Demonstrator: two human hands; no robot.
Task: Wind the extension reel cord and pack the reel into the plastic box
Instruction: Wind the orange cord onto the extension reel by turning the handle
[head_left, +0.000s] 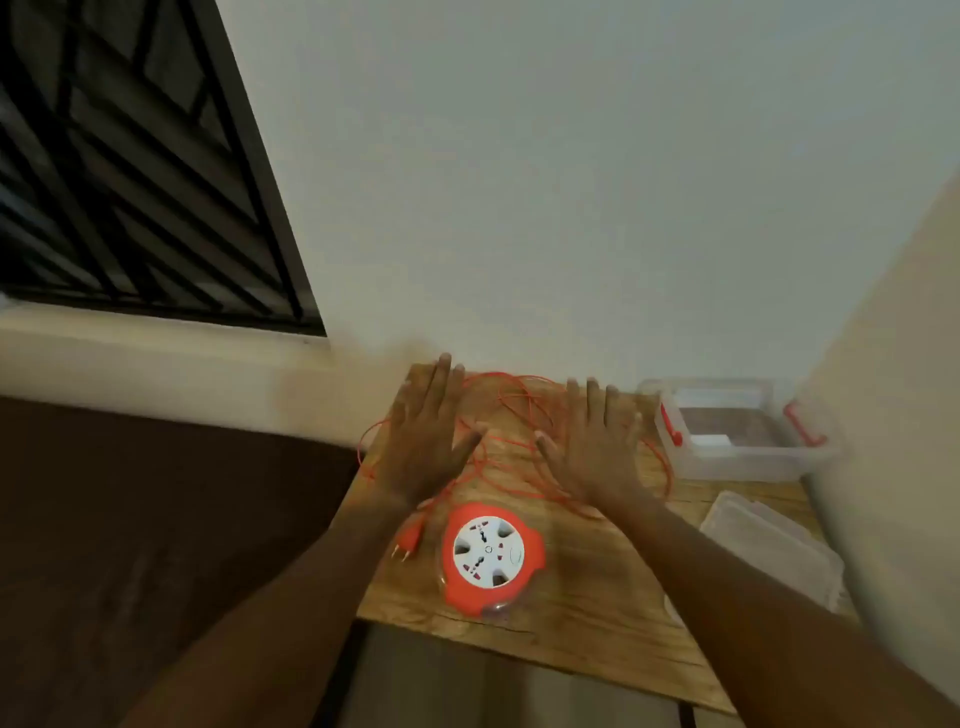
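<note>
Although both hands are spread flat with fingers extended, neither grasps anything: the left hand (427, 441) and right hand (597, 447) hover over or rest on the loose orange cord (511, 410), and contact cannot be confirmed. The cord lies unwound in tangled loops across the far part of the wooden table (582, 613), one loop hanging over the left edge. It looks thin, limp and prone to snagging. The extension reel (492, 557) sits nearer, socket face up; judged light, rigid, best held by its orange rim. The plug (408, 540) lies just beside it. The plastic box (737, 441) stands open at the far right, its lid (774, 551) separate; its contents are indistinct.
</note>
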